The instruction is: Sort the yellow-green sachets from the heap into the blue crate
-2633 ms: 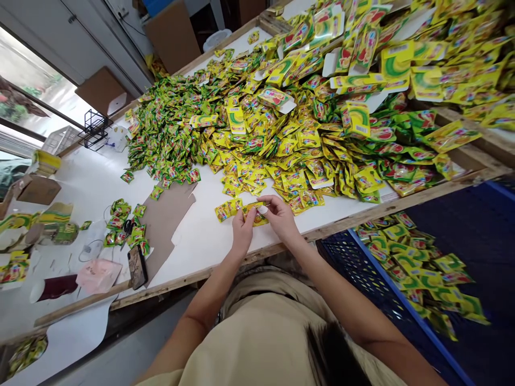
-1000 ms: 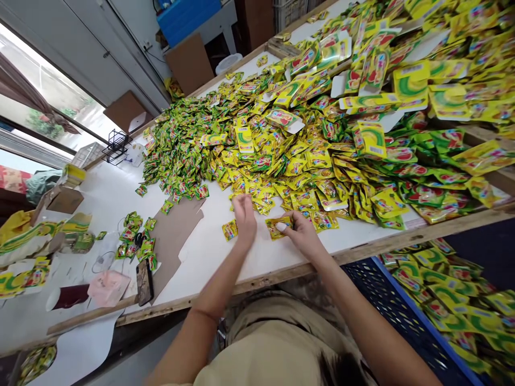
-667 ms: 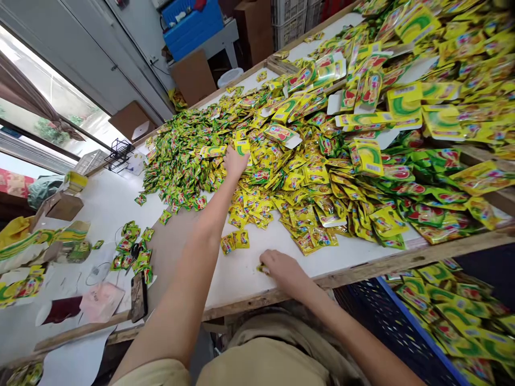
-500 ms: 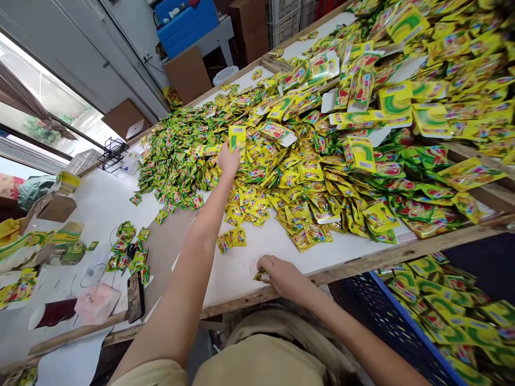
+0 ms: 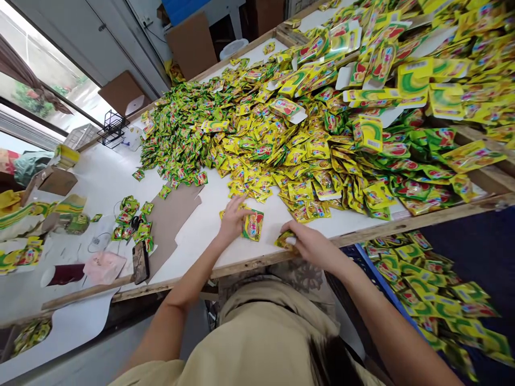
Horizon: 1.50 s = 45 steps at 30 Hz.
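My left hand (image 5: 232, 221) is at the near part of the white table. It grips the edge of a small flat printed carton (image 5: 253, 225), with a watermelon picture facing up. Partly hidden behind that hand lies a small yellow sachet (image 5: 222, 214). My right hand (image 5: 306, 244), just right of the carton and close to the table's front edge, is closed on a small yellow sachet (image 5: 284, 239). The fingers cover part of this sachet. Beyond both hands spreads a large heap of yellow and green sachets (image 5: 249, 145).
Flat yellow cartons (image 5: 368, 134) lie on the heap's right side. A blue crate (image 5: 374, 268) of filled packets stands below the table at right. On the left are a phone (image 5: 140, 262), a dark red cup (image 5: 66, 275), black scissors (image 5: 135, 221) and loose green sachets (image 5: 129, 204).
My left hand has come back from the heap to the near table with the carton, which now shows its watermelon side. My right hand stays near the table edge with its sachet. The view has shifted.
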Each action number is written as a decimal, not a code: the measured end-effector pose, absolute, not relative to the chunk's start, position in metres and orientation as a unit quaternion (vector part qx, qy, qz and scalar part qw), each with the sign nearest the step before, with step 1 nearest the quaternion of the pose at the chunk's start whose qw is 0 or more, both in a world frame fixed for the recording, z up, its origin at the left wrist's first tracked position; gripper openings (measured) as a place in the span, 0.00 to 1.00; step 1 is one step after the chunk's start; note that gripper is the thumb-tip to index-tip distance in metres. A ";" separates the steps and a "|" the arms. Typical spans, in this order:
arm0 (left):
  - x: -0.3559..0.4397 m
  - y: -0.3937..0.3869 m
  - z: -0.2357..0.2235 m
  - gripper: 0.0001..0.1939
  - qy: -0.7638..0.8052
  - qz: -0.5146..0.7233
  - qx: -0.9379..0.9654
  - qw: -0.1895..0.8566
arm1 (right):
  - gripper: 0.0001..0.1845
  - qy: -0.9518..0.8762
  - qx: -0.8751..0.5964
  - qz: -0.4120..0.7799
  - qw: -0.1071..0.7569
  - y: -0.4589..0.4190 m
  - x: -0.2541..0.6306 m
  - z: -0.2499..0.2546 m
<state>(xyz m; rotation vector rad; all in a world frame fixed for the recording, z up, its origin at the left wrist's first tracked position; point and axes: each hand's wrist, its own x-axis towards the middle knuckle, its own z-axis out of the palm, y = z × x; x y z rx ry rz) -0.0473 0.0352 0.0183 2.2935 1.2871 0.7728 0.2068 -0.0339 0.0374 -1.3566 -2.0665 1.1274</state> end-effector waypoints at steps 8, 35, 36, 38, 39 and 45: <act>-0.008 -0.006 0.013 0.41 0.676 0.184 0.701 0.135 | 0.10 -0.639 -0.603 0.332 0.343 -0.028 0.204 0.014; 0.007 -0.015 0.011 0.29 0.542 0.208 0.790 0.197 | 0.16 -0.730 -0.591 0.292 0.179 0.014 0.170 0.040; 0.008 -0.016 0.011 0.29 0.548 0.213 0.784 0.197 | 0.17 -0.723 -0.591 0.297 0.199 0.014 0.168 0.039; 0.010 -0.018 0.011 0.29 0.570 0.229 0.763 0.203 | 0.19 -0.712 -0.591 0.308 0.219 0.015 0.165 0.038; 0.010 -0.018 0.011 0.29 0.581 0.237 0.749 0.212 | 0.20 -0.712 -0.587 0.319 0.217 0.014 0.165 0.038; 0.012 -0.017 0.008 0.35 0.594 0.310 0.628 0.395 | 0.15 -0.725 -0.511 0.360 0.290 0.015 0.175 0.032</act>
